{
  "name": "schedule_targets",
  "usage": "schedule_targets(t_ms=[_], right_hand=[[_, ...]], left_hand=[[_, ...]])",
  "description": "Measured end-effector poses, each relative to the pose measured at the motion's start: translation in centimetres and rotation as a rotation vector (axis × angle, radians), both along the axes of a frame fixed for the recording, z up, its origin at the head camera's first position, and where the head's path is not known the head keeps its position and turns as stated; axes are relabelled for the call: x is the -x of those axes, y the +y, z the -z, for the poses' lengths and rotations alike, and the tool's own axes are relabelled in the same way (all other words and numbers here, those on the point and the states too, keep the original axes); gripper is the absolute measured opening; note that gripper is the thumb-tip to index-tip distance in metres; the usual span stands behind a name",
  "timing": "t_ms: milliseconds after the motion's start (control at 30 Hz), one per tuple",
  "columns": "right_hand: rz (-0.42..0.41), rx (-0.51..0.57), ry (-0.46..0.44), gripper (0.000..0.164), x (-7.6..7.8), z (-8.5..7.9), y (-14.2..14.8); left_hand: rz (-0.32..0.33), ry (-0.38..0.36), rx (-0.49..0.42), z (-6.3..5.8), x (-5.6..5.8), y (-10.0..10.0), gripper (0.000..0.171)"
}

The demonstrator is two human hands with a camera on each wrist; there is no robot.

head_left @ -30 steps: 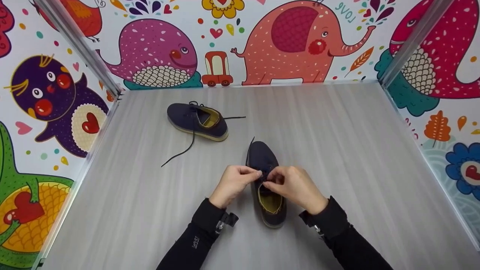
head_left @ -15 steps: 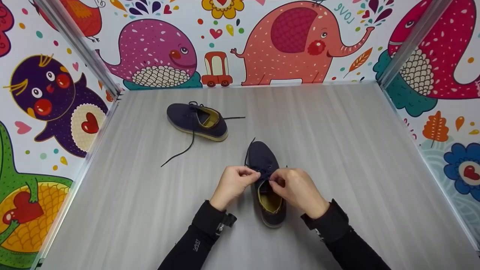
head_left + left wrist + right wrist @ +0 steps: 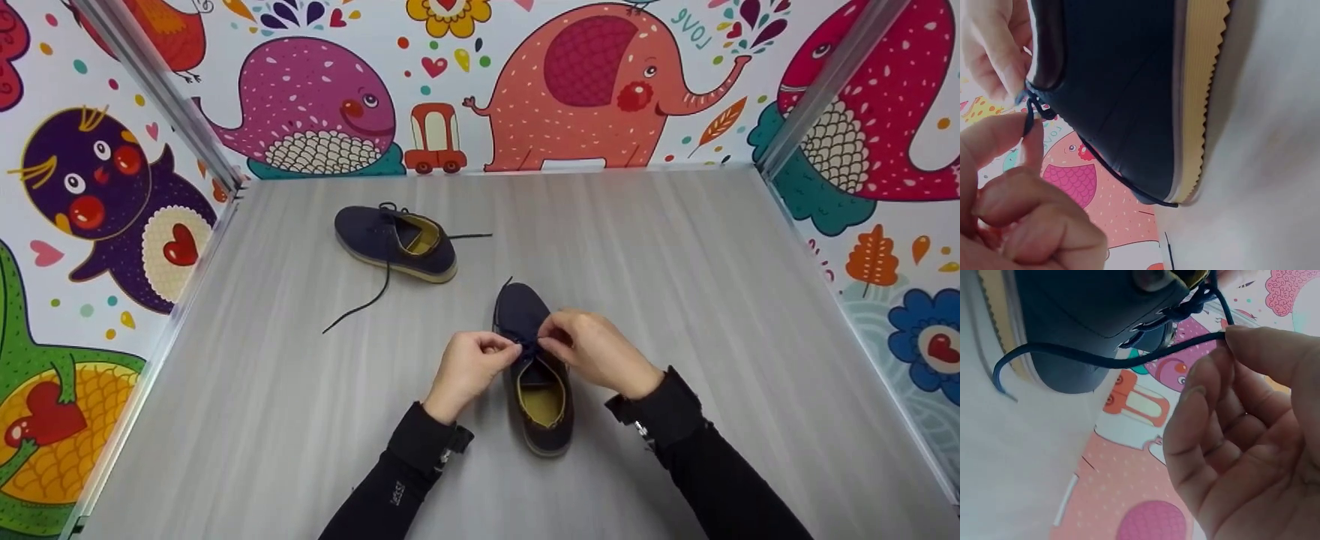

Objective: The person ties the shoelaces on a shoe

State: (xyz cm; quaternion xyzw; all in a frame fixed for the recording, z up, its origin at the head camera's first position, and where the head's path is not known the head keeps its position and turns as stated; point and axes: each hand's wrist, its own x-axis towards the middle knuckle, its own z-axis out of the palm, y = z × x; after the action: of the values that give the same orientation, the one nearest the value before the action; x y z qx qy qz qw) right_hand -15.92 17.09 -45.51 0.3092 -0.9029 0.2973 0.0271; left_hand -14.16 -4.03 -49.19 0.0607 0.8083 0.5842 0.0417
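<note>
A dark navy lace-up shoe (image 3: 517, 304) with a yellow lining stands in the middle of the floor, toe pointing away. On its left, my left hand (image 3: 469, 367) pinches a bit of the shoelace (image 3: 1029, 121) close to the knot at the shoe's throat. From the opposite side my right hand (image 3: 600, 349) pinches the other part of the lace between thumb and forefinger. In the right wrist view, the lace's free tail (image 3: 1112, 361) runs from that pinch across the toe. The other lace end (image 3: 1140, 194) lies along the left side of the toe.
A matching shoe (image 3: 360, 232) sits farther back to the left, its laces (image 3: 375, 298) trailing on the grey wood-look surface (image 3: 712, 337). Printed cartoon panels (image 3: 442, 75) with metal corner posts (image 3: 832, 82) wall the back and sides.
My right hand has moved slightly forward and away from the shoe's opening, with lace in its fingers. The left hand has stayed nearly in place. The far shoe is unmoved.
</note>
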Motion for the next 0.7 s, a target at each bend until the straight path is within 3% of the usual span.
schedule_targets(t_ms=[233,467,700], right_hand=[[-0.058,-0.062,-0.181,0.007,2.0,-0.3,-0.7],[-0.046,-0.036,-0.363,0.013,3.0,-0.5,-0.8],[-0.056,-0.017,-0.498,0.007,4.2,-0.4,-0.7]], left_hand=[[-0.011,0.027,0.004,-0.1,0.0,0.1,0.012],[-0.012,0.045,0.035,-0.3,0.0,-0.1,0.013],[-0.006,0.054,0.03,-0.4,-0.1,0.0,0.012]])
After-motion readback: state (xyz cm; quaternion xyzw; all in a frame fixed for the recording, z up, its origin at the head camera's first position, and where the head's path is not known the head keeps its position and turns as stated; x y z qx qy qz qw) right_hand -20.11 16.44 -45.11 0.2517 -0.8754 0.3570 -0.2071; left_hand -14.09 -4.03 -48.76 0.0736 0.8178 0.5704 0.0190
